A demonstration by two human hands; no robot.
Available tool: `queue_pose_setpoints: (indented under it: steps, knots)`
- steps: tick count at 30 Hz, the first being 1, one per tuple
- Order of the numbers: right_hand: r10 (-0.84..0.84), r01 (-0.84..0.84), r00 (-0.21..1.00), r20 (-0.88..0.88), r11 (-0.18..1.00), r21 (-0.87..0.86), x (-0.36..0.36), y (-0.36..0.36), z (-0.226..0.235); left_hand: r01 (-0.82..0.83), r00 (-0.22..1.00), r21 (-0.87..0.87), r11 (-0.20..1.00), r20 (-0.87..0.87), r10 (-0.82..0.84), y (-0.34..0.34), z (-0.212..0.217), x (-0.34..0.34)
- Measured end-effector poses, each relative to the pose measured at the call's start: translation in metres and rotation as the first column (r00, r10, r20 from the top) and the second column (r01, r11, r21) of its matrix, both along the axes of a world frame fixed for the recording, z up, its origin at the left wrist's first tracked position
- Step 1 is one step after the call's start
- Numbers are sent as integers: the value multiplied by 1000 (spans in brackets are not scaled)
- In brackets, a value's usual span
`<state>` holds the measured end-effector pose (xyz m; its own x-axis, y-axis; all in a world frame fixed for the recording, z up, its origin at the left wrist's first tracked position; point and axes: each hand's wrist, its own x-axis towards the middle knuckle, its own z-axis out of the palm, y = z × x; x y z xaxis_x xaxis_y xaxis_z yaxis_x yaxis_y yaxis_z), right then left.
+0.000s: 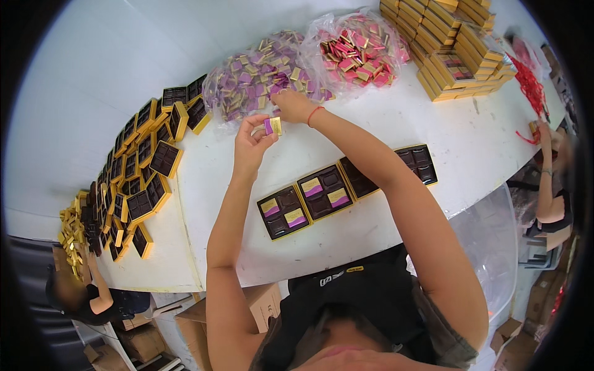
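Note:
Between the thumb and fingers of my left hand [249,147] is a small purple-and-gold wrapped chocolate [273,127]. My right hand [294,106] reaches to the near side of a clear plastic bag [226,93] full of similar purple-and-gold pieces. Its fingers are curled in at the pile; what they pinch, if anything, is hidden. Nearer me stands a row of gold-edged boxes with dark compartment trays. The leftmost box [283,211] and its neighbour [325,191] each hold two purple-and-gold chocolates, set diagonally. My right forearm partly covers the boxes farther right, including the end one [417,164].
Beside the purple bag is a bag of pink-and-gold pieces [362,52]. Gold boxes [455,68] are stacked at the back right, near red ribbons [529,86]. Many dark-tray boxes [139,157] pile up at left. Other people work at the far left and right.

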<state>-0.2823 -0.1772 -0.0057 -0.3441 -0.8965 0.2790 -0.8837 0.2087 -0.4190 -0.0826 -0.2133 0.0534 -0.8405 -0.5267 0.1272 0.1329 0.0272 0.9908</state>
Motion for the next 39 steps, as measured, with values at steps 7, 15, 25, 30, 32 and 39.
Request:
queue_pose_setpoints:
  steps: [7, 15, 25, 30, 32, 39]
  knots:
    - [180, -186, 981, 66, 978, 95, -19, 41, -5, 68, 992, 128, 989, 97, -80, 31, 15, 4]
    - [135, -146, 983, 126, 986, 80, 10, 73, 7, -91, 996, 80, 993, 34, 88, 19, -1, 7]
    - [84, -92, 967, 242, 996, 21, -3, 137, 3, 47, 988, 150, 988, 137, -68, 71, 11, 14]
    - [197, -228, 944, 266, 970, 89, -25, 174, 12, 218, 956, -203, 955, 241, -167, 102, -19, -9]
    - [143, -158, 944, 298, 987, 27, -20, 178, 11, 243, 961, -328, 913, 208, -181, 115, -31, -15]
    - [352, -357, 907, 232, 934, -22, -5, 134, 2, 226, 956, -775, 591, 292, 16, 145, -13, -7]
